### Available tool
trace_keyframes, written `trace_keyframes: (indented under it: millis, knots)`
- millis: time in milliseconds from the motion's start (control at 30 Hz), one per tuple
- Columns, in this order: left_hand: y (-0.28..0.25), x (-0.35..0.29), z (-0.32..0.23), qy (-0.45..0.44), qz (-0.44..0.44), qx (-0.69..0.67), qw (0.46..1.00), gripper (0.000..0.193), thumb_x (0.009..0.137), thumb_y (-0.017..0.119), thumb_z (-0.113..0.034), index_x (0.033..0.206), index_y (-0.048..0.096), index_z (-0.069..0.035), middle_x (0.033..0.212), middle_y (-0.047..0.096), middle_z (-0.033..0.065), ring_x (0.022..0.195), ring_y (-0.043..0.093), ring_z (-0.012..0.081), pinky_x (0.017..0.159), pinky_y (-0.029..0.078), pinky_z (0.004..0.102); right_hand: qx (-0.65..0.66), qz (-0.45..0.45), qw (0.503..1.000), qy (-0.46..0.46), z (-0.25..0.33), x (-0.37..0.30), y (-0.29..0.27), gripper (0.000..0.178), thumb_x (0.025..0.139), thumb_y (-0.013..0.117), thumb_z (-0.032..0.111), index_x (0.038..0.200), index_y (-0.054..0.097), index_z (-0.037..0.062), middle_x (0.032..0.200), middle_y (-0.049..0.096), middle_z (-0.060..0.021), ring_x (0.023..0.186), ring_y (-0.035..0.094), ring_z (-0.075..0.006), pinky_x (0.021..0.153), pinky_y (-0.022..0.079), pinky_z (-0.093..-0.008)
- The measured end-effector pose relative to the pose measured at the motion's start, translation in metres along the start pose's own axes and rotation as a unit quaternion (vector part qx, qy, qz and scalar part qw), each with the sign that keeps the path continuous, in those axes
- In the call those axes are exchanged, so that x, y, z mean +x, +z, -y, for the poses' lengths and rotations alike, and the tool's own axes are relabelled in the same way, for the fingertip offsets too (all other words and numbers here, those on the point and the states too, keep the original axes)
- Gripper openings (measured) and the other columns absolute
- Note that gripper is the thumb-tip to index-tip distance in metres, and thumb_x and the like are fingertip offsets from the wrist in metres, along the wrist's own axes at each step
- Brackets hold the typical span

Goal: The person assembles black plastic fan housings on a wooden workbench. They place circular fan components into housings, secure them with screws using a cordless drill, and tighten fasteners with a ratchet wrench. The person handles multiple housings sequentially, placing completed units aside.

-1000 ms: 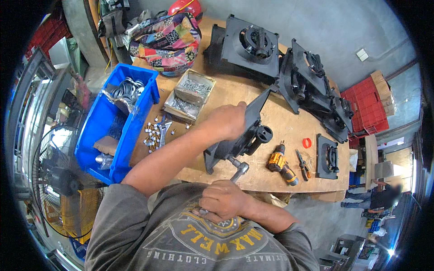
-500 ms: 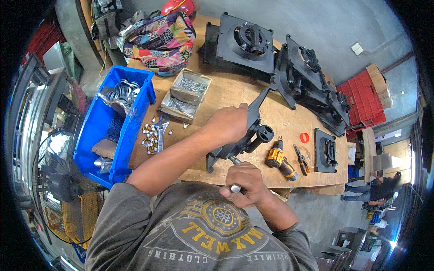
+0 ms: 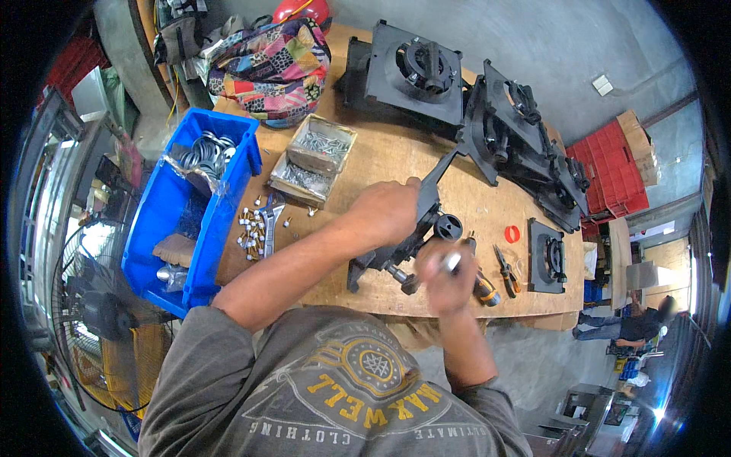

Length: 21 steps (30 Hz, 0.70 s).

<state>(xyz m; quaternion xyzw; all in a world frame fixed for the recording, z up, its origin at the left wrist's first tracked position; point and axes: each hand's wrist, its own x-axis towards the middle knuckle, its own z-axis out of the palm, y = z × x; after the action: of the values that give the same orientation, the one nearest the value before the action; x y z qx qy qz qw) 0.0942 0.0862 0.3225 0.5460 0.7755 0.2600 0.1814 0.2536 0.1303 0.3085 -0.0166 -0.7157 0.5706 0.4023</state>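
Observation:
My left hand (image 3: 383, 214) is closed over the upper edge of a black metal frame (image 3: 432, 185), which stands tilted at the near side of the wooden table. A round black ring-shaped fitting (image 3: 448, 227) sticks out from its right side. At the frame's lower part is a socket wrench (image 3: 410, 285), its shiny shaft against the frame. My right hand (image 3: 448, 276), smeared by motion, is wrapped round the wrench handle, whose bright end shows above the fist. Part of a yellow-and-black cordless drill (image 3: 486, 291) lies behind that hand.
Black assemblies (image 3: 415, 72) line the far side; a smaller one (image 3: 548, 255) lies right. Pliers (image 3: 505, 271) and a red ring (image 3: 512, 234) lie nearby. Left are a blue bin (image 3: 194, 263), boxes of screws (image 3: 323, 145), brass fittings (image 3: 251, 232) and an adjustable wrench (image 3: 269, 221).
My right hand has swung the wrench handle up and to the right, from near my chest to in front of the drill. My left hand stays on the frame.

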Motion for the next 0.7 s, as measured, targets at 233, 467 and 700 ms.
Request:
trace_keyframes:
  millis: [233, 467, 700]
  knots:
    - [-0.001, -0.004, -0.001, 0.0, 0.008, -0.002, 1.0, 0.029, 0.085, 0.05, -0.012, 0.11, 0.051, 0.004, 0.088, 0.067, 0.0287, 0.086, 0.066, 0.0449, 0.076, 0.051, 0.0532, 0.126, -0.036, 0.979, 0.154, -0.002, 0.021, -0.015, 0.028, 0.094, 0.063, 0.023, 0.077, 0.05, 0.0061, 0.058, 0.044, 0.0015, 0.046, 0.038, -0.0076, 0.043, 0.032, -0.0246]
    - [0.005, -0.004, 0.011, 0.032, -0.024, 0.002, 0.999, 0.03, 0.083, 0.058, -0.012, 0.108, 0.051, 0.003, 0.083, 0.066, 0.0268, 0.082, 0.066, 0.0451, 0.074, 0.051, 0.0532, 0.101, -0.103, 0.964, 0.224, -0.01, 0.044, -0.016, 0.029, 0.095, 0.061, 0.022, 0.073, 0.046, 0.0088, 0.057, 0.041, 0.0029, 0.046, 0.037, -0.007, 0.042, 0.031, -0.0244]
    - [-0.004, -0.006, 0.008, 0.003, -0.016, 0.027, 1.0, 0.029, 0.082, 0.055, -0.009, 0.106, 0.052, 0.008, 0.086, 0.067, 0.0298, 0.086, 0.067, 0.0436, 0.075, 0.053, 0.0505, 0.09, -0.035, 0.969, 0.226, -0.003, 0.04, -0.011, 0.026, 0.095, 0.058, 0.02, 0.075, 0.046, 0.0095, 0.057, 0.043, 0.0009, 0.046, 0.039, -0.0081, 0.042, 0.032, -0.0247]
